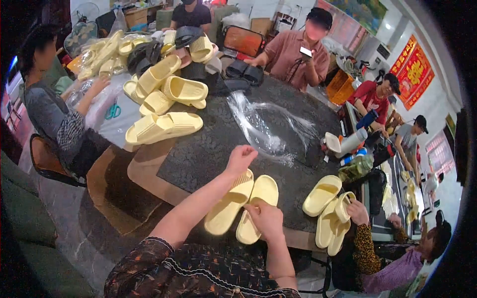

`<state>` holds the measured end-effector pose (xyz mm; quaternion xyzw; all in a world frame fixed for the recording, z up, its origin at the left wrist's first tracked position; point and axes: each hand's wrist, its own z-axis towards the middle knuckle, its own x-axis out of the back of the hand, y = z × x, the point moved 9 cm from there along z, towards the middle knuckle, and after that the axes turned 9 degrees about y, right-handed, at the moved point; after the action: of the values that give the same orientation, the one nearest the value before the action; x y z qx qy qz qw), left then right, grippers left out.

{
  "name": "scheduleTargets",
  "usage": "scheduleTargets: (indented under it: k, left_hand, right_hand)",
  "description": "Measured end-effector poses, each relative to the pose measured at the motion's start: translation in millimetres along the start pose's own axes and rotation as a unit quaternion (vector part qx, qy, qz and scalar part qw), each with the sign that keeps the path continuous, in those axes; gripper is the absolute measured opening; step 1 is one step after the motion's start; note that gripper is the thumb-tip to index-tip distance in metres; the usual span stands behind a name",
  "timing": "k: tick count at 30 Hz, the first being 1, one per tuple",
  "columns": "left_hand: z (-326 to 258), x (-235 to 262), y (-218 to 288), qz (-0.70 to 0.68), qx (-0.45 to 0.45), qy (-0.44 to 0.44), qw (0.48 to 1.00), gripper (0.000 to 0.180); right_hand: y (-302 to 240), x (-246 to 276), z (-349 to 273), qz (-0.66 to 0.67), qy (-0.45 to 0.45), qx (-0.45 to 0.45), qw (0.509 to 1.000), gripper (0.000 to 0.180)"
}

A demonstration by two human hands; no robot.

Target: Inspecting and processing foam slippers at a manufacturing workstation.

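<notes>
Right at the near edge of the table [189, 166], two pale yellow slides lie side by side in front of me: the left slide [221, 213] and the right slide [266, 185], heels pointing my way. My right hand [267, 221] is on the right one, fingers bent and nearly closed, thumb at the strap, and it has hold of it there. My left hand [242, 159] hangs just above the strap of the left one, fingers half curled, tips close together; whether there's anything thin between them, I can't tell.

Just beyond, clear plastic film [256, 126] sprawls shiny across the dark tabletop. Up to the left, a stack of yellow slides [164, 126] leans in a jumble, with black slides [244, 72] beyond it and teal scissors [113, 111] over on the pale covering. On my right, a co-worker's hand [357, 212] touches another cluster of yellow slides [327, 223], and behind those stands a green-tinted jar [357, 169] among bottles. Across the table, a co-worker in a dusty pink shirt [293, 54] holds up a phone [305, 51].
</notes>
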<state>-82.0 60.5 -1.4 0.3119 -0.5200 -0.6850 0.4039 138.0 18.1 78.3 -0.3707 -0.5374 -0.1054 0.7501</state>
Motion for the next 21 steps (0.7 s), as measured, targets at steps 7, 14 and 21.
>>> scheduleTargets:
  k: [7,14,21]
  left_hand:
    - [29,94,55,0.147,-0.092,0.212,0.962,0.044]
    - [83,211,24,0.442,0.071,0.231,0.864,0.085]
    - [49,224,47,0.333,-0.063,0.253,0.906,0.074]
  right_hand:
    - [18,-22,0,-0.020,0.111,-0.041,0.993,0.045]
    - [20,-28,-1,0.059,0.118,-0.043,0.990,0.031]
    - [59,7,-9,0.025,0.128,-0.087,0.988,0.025]
